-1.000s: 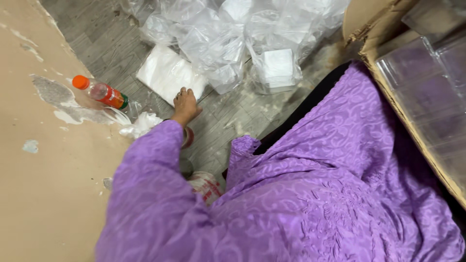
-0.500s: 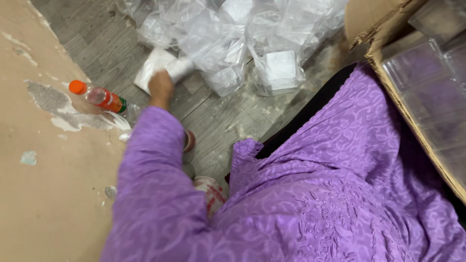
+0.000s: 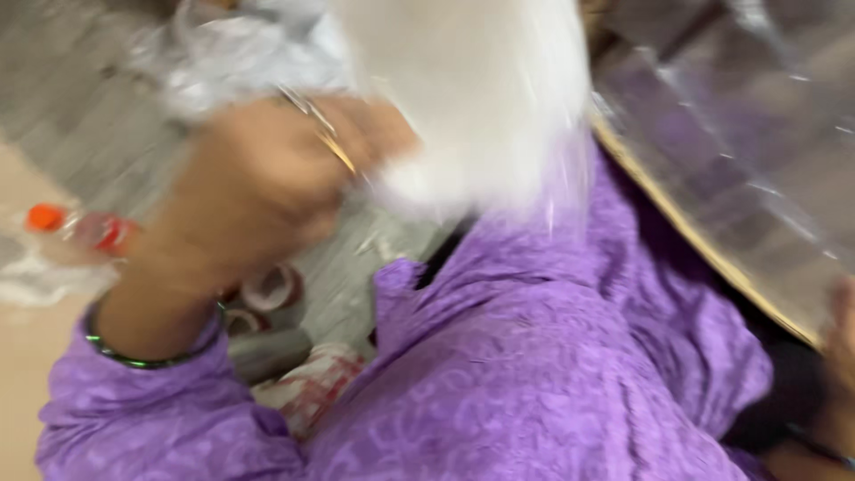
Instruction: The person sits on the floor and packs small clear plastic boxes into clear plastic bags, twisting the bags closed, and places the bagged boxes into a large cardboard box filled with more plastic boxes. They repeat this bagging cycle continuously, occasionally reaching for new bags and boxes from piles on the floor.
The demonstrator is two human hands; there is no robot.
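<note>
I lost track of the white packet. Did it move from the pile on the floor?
Yes. The left hand has lifted the white packet up towards the camera, away from the orange-capped bottle lying on the floor.

Informal packing workspace, floor level. Evidence: worn grey floor [image 3: 80,98]; heap of clear plastic bags [image 3: 232,62]; cardboard box [image 3: 704,258] lined with plastic film; tape rolls [image 3: 272,289]; bottle [image 3: 80,230] lying nearby.
</note>
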